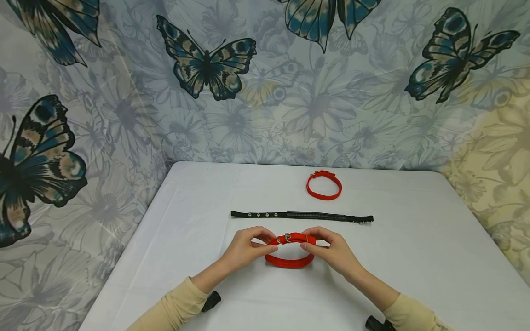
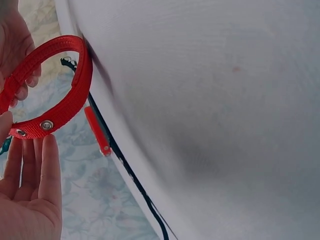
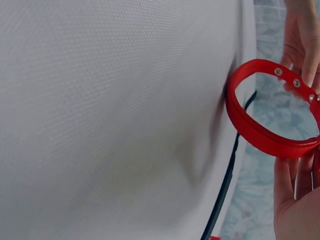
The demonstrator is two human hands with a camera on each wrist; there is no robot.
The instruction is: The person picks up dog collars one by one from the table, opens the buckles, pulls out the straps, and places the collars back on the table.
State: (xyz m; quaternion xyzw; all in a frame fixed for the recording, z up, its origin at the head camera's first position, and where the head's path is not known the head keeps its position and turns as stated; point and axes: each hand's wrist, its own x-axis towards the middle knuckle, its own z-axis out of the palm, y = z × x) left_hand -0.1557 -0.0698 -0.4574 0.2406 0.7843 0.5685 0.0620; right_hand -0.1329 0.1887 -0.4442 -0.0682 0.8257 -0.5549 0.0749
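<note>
A red collar (image 1: 289, 263), buckled into a loop, is held between both hands near the table's front. My left hand (image 1: 247, 248) pinches its left side between thumb and fingers. On the opposite side, my right hand (image 1: 331, 250) pinches the band beside the metal buckle (image 1: 287, 236). Metal eyelets (image 2: 46, 125) line the strap close to the left fingertips in the left wrist view. The padded part of the loop (image 3: 265, 142) curves toward the table in the right wrist view.
Just beyond the hands a black collar (image 1: 314, 216) lies stretched out flat, with eyelets at its left end. Farther back rests a second red collar (image 1: 324, 197), closed in a ring. All lie on a white-covered table (image 1: 198, 197) against a butterfly-patterned backdrop (image 1: 232, 124).
</note>
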